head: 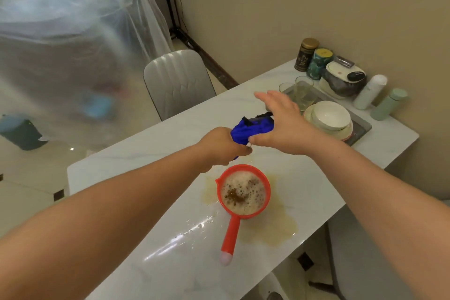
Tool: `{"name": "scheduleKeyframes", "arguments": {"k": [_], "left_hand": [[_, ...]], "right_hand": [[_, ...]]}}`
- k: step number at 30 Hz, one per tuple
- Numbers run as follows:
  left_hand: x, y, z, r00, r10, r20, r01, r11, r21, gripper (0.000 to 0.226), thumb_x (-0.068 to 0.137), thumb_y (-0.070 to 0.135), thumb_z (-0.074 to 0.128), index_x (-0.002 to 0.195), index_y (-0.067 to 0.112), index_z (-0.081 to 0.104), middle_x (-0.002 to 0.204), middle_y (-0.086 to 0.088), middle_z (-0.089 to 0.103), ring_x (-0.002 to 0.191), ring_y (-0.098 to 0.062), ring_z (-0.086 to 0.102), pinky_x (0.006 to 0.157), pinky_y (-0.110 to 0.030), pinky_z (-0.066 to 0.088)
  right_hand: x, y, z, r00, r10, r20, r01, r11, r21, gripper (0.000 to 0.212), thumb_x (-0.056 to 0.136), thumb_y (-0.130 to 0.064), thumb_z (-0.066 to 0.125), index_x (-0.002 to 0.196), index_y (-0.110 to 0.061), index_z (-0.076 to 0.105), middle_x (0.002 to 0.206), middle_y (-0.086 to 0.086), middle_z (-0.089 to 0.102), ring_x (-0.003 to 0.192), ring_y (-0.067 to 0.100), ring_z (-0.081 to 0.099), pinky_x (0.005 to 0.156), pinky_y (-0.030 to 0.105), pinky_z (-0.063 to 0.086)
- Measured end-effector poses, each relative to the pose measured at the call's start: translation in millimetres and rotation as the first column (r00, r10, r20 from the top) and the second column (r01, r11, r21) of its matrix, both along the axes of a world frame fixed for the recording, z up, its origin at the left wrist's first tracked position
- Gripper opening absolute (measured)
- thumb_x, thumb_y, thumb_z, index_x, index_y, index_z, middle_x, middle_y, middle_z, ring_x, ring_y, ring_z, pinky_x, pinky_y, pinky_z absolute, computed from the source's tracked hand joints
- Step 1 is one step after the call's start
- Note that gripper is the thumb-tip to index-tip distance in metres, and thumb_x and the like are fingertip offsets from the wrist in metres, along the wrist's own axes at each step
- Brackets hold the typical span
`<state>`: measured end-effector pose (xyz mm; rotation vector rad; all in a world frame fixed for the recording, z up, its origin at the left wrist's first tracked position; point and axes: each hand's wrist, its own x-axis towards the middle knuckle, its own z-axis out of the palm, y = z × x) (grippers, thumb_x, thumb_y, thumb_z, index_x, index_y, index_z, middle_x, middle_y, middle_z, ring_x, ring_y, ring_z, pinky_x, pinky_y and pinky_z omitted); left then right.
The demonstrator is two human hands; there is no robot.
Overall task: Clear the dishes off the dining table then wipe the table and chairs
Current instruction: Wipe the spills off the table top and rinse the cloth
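Above the counter [151, 202], left hand [222, 145] clamps a blue cloth [252, 128], right hand [283, 124] spread flat; wringing over the red ladle [243, 190] should limit drips.

White marble table [151, 238] with red ladle [243, 192], tray [362, 129], tins [314, 58]

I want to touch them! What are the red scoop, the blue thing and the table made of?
The red scoop looks like smooth plastic: one even bright colour, with a moulded handle. The blue thing, gripped by the left hand, seems to be soft cloth, since it bunches and wrinkles. The table looks like polished stone, perhaps marble or an imitation: pale, faintly veined, with shiny reflections.
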<state>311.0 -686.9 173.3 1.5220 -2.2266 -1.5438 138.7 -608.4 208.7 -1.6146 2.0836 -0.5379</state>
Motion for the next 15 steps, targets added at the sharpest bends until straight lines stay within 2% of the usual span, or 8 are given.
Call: {"name": "scheduleKeyframes", "arguments": {"k": [4,5,7,9,10,12,13,15], "left_hand": [[8.0,-3.8,8.2,0.993,0.11,-0.04,-0.11,0.994,-0.019,0.036,0.084,0.025,0.077,0.111,0.012,0.057,0.088,-0.012,0.07,0.071,-0.022,0.069,0.07,-0.041,0.063],[13.3,0.5,7.0,0.991,0.132,-0.03,-0.132,0.991,-0.008,0.038,0.083,0.026,0.077,0.112,0.014,0.055,0.087,-0.01,0.071,0.069,-0.021,0.071,0.066,-0.038,0.063],[22.4,8.0,1.1,0.985,0.171,0.001,-0.171,0.985,0.021,0.041,0.081,0.03,0.076,0.113,0.013,0.056,0.087,-0.01,0.072,0.07,-0.021,0.074,0.062,-0.035,0.062],[26.9,17.9,-2.3,0.986,0.167,-0.002,-0.167,0.986,-0.016,0.041,0.082,0.033,0.073,0.11,0.007,0.061,0.081,-0.006,0.071,0.069,-0.02,0.071,0.064,-0.035,0.058],[28.0,24.4,-1.1,0.989,0.147,-0.021,-0.148,0.988,-0.038,0.039,0.085,0.033,0.072,0.108,0.004,0.062,0.078,-0.004,0.069,0.067,-0.018,0.067,0.065,-0.033,0.055],[28.7,40.1,1.5,0.995,0.094,-0.037,-0.095,0.995,-0.019,0.035,0.09,0.035,0.071,0.107,0.005,0.064,0.084,-0.007,0.07,0.071,-0.016,0.063,0.068,-0.029,0.053],[27.3,48.6,2.6,0.998,0.055,-0.027,-0.055,0.998,0.017,0.034,0.09,0.037,0.072,0.109,0.009,0.064,0.093,-0.007,0.072,0.076,-0.017,0.065,0.073,-0.029,0.055],[24.0,63.5,1.5,1.0,0.006,-0.013,-0.006,1.0,0.024,0.034,0.09,0.041,0.072,0.113,0.018,0.062,0.107,-0.002,0.07,0.093,-0.017,0.068,0.086,-0.034,0.059]], "right_hand": [[6.5,20.8,-5.7,0.883,-0.25,0.398,0.443,0.722,-0.531,0.054,0.095,-0.017,0.056,0.147,-0.021,0.041,0.149,-0.004,0.045,0.135,0.009,0.045,0.108,0.022,0.037],[7.7,26.3,-22.5,0.894,-0.294,0.338,0.428,0.781,-0.455,0.051,0.096,-0.014,0.051,0.146,-0.017,0.044,0.147,-0.001,0.049,0.134,0.013,0.048,0.107,0.024,0.039],[16.7,35.2,-61.6,0.961,-0.26,0.098,0.251,0.963,0.095,0.04,0.097,-0.02,0.053,0.135,-0.012,0.058,0.138,0.006,0.058,0.129,0.024,0.054,0.107,0.032,0.044],[28.4,50.8,-80.2,0.935,-0.28,0.216,0.207,0.929,0.307,0.037,0.098,-0.037,0.058,0.128,-0.017,0.064,0.13,0.0,0.062,0.122,0.025,0.059,0.105,0.036,0.046],[35.0,55.0,-77.7,0.853,-0.327,0.406,0.217,0.931,0.294,0.041,0.098,-0.048,0.058,0.129,-0.022,0.062,0.132,-0.004,0.061,0.121,0.023,0.06,0.106,0.039,0.047],[51.4,61.7,-69.7,0.488,-0.409,0.771,0.165,0.91,0.379,0.045,0.095,-0.063,0.054,0.122,-0.028,0.065,0.127,-0.004,0.067,0.115,0.025,0.066,0.102,0.05,0.051],[57.7,63.7,-69.1,0.317,-0.424,0.848,0.13,0.906,0.404,0.046,0.096,-0.062,0.054,0.121,-0.025,0.067,0.121,-0.001,0.071,0.111,0.028,0.069,0.099,0.054,0.053],[65.3,68.2,-70.5,0.172,-0.394,0.903,0.163,0.915,0.368,0.038,0.1,-0.052,0.056,0.123,-0.024,0.067,0.118,0.004,0.074,0.102,0.033,0.074,0.093,0.058,0.056]]}}
